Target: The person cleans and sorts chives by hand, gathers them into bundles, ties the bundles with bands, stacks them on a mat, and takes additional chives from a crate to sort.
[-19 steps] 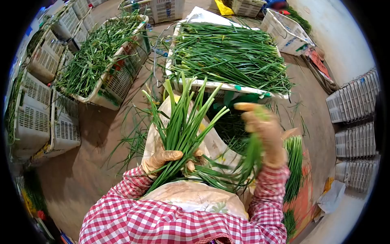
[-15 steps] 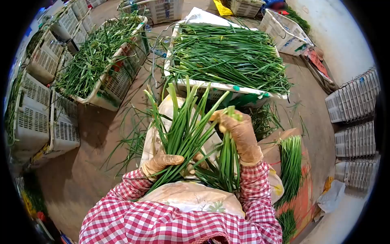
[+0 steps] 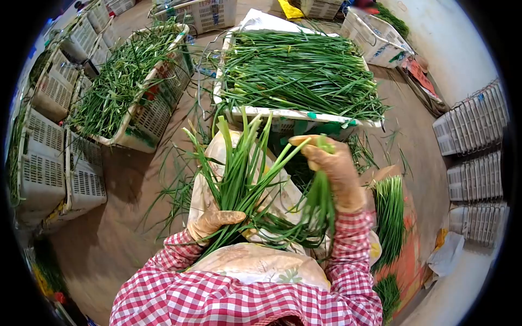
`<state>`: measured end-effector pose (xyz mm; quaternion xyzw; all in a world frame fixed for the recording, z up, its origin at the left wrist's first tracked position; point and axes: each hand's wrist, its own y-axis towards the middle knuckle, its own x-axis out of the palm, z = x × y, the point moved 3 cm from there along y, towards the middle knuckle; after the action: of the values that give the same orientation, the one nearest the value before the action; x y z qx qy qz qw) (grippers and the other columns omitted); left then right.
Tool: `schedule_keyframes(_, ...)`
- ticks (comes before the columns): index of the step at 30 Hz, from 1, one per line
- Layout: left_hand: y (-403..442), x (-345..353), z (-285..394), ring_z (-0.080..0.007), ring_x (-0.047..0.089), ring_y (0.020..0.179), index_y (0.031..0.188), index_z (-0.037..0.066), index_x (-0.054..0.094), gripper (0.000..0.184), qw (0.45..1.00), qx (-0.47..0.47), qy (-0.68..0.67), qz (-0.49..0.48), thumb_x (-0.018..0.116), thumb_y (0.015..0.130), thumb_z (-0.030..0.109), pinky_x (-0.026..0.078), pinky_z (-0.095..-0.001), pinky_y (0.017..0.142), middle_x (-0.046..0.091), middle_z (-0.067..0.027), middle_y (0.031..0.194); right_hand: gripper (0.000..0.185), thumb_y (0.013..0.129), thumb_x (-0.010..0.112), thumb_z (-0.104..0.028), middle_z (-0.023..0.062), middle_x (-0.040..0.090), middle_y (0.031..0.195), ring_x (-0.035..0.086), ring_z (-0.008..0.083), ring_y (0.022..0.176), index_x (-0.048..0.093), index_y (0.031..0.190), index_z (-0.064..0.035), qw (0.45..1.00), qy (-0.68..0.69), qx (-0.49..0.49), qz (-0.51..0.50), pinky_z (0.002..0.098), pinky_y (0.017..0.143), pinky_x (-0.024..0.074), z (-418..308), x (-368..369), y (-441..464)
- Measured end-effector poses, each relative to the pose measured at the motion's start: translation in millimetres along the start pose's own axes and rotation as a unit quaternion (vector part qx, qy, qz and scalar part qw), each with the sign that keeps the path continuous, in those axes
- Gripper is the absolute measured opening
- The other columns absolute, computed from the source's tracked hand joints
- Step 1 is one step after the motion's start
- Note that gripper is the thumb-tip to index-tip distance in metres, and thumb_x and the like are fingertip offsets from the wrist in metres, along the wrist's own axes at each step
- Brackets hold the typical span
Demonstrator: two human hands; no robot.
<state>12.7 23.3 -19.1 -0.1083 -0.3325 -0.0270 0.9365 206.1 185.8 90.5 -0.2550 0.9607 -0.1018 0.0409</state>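
My gloved left hand (image 3: 216, 224) is closed around a loose bunch of garlic chives (image 3: 236, 174), whose pale ends fan out away from me. My gloved right hand (image 3: 338, 169) grips a smaller bunch of garlic chives (image 3: 319, 204) near the pale ends. Its green leaves hang down, blurred by motion. The thumb and forefinger of that hand are at the tip of a stalk from the left bunch. Under both bunches a stained pale cloth (image 3: 261, 262) covers my lap.
A crate (image 3: 304, 115) heaped with garlic chives stands ahead. Another crate (image 3: 130, 133) of loose leaves is at left. Neat chives (image 3: 388, 220) lie on the right beside my arm. Stacked crates (image 3: 472, 127) line the right wall. Loose leaves (image 3: 176, 190) litter the floor.
My right hand has moved slightly right and up with its bunch, away from the left bunch. My left hand stays in nearly the same place. The view has shifted a little.
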Motion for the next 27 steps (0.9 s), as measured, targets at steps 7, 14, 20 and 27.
schedule_keyframes(7, -9, -13, -4, -0.0264, 0.052, 0.115, 0.14, 0.008, 0.03, 0.089, 0.996, 0.038, 0.072, 0.02, 0.08, 0.071, 0.032, 0.049, -0.0389, 0.092, 0.051, -0.015, 0.127, 0.02, 0.087, 0.06, -0.028, -0.0059, 0.051, 0.069, 0.045, 0.0004, 0.06, 0.067, 0.096, -0.0103, 0.934, 0.186, -0.136, 0.274, 0.0158, 0.049, 0.0355, 10, -47, -5)
schedule_keyframes(14, -6, 9, 3, -0.0265, 0.06, 0.104, 0.131, 0.002, 0.042, 0.066, 0.995, 0.011, -0.092, 0.049, 0.075, 0.075, 0.013, 0.054, -0.0372, 0.084, 0.056, -0.0137, 0.117, 0.028, 0.086, 0.066, -0.025, -0.0064, 0.058, 0.072, 0.043, 0.002, 0.059, 0.068, 0.106, -0.006, 1.0, 0.0, 0.019, 0.016, 0.0184, 0.052, 0.033, 12, -31, -10)
schedule_keyframes(20, -4, 28, 14, -0.0254, 0.064, 0.094, 0.132, 0.002, 0.041, 0.061, 0.995, -0.063, -0.082, -0.007, 0.071, 0.08, 0.014, 0.057, -0.0331, 0.073, 0.06, -0.0138, 0.114, 0.016, 0.089, 0.062, -0.019, -0.0027, 0.057, 0.069, 0.049, 0.0043, 0.061, 0.068, 0.087, -0.0047, 0.989, 0.03, -0.09, 0.111, 0.0194, 0.053, 0.0381, 16, 8, -3)
schedule_keyframes(27, 0, 31, 20, -0.0189, 0.06, 0.1, 0.133, 0.004, 0.044, 0.059, 0.997, -0.051, -0.056, -0.021, 0.069, 0.082, 0.019, 0.049, -0.0309, 0.088, 0.058, -0.0103, 0.119, 0.033, 0.09, 0.06, -0.033, -0.0031, 0.038, 0.07, 0.035, 0.0076, 0.06, 0.042, 0.07, -0.015, 0.895, 0.272, -0.347, 0.066, 0.02, 0.047, 0.0351, -23, -142, -60)
